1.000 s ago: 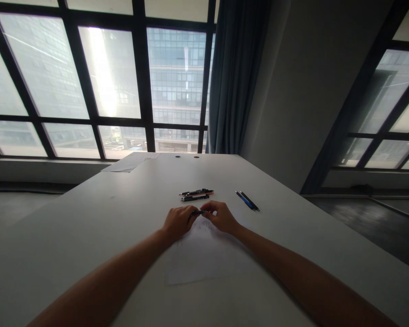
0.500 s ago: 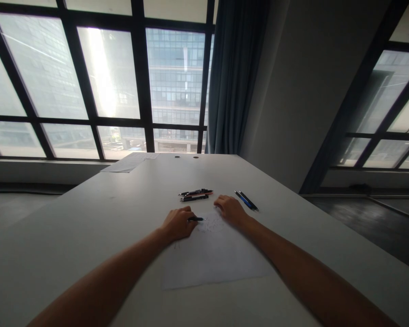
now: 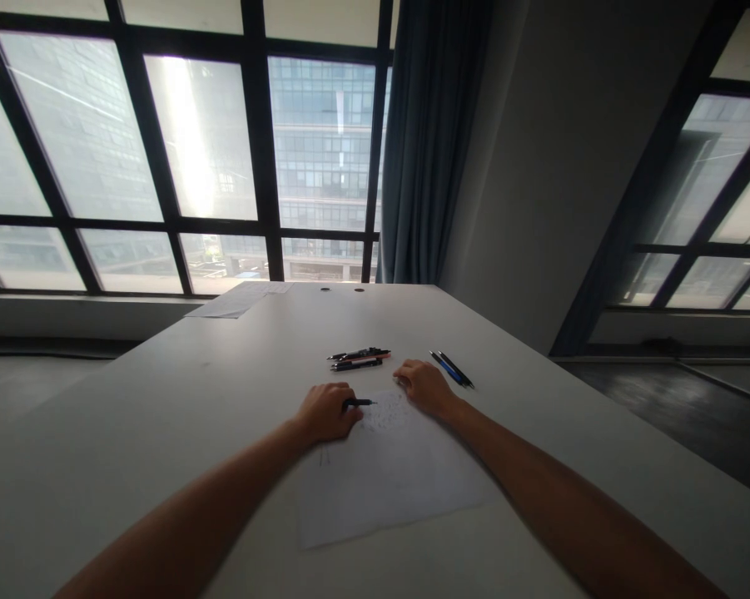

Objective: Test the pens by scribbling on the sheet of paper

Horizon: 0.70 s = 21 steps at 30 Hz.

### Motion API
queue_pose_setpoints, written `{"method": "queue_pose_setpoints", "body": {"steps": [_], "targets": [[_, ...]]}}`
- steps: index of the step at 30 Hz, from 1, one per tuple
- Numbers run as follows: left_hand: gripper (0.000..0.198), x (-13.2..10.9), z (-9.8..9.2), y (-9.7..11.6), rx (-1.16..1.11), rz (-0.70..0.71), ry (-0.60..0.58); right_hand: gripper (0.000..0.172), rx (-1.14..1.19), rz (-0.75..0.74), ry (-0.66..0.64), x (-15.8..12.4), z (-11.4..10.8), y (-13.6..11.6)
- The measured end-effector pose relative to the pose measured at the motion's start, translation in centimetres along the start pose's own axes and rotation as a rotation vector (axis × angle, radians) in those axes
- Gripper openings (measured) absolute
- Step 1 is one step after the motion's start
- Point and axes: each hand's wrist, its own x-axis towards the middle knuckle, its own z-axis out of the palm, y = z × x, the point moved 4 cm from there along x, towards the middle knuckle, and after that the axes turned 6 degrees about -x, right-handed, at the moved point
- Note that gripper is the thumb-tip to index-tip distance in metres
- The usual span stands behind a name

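Observation:
A dark pen [image 3: 360,403] is held in my left hand [image 3: 330,412], its tip pointing right over the upper part of a white paper sheet [image 3: 393,482]. Small dark marks cover the sheet near the tip, and a few thin strokes show by my left wrist. My right hand [image 3: 421,386] rests at the sheet's top right corner with its fingers curled; whether they pinch anything is too small to tell. Just beyond the hands lies a group of several pens [image 3: 357,359]. Two more pens, one blue [image 3: 448,367] and one black [image 3: 457,369], lie right of my right hand.
The white table [image 3: 237,374] stretches away toward the windows. Other paper sheets [image 3: 228,304] lie at its far left edge. Two small dark round objects [image 3: 325,289] [image 3: 359,289] sit near the far edge. Beyond stands a blue curtain [image 3: 421,166].
The sheet has turned slightly, its lower left corner now nearer to me. Both hands stay at nearly the same spots, with the pen still in my left hand.

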Motion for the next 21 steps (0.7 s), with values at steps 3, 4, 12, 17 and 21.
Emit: {"method": "queue_pose_setpoints", "body": {"steps": [3,4,12,17,21], "targets": [[0.022,0.0,-0.1,-0.1,-0.007,-0.019,-0.004,0.029,0.0,0.015,0.008,0.1,-0.4,0.0],[0.021,0.0,-0.1,-0.2,-0.013,-0.017,-0.004,0.031,-0.003,0.023,0.018,0.2,-0.6,0.0],[0.024,0.0,-0.1,-0.2,-0.017,-0.05,0.009,0.028,0.12,-0.031,0.177,-0.4,-2.0,-2.2],[0.042,0.0,-0.1,-0.2,0.035,-0.101,0.056,0.018,0.29,-0.157,0.206,-1.8,-3.0,-5.3],[0.045,0.0,0.0,0.0,0.069,-0.069,0.085,0.016,0.372,-0.198,0.187,-2.4,-2.7,-6.7]]}}
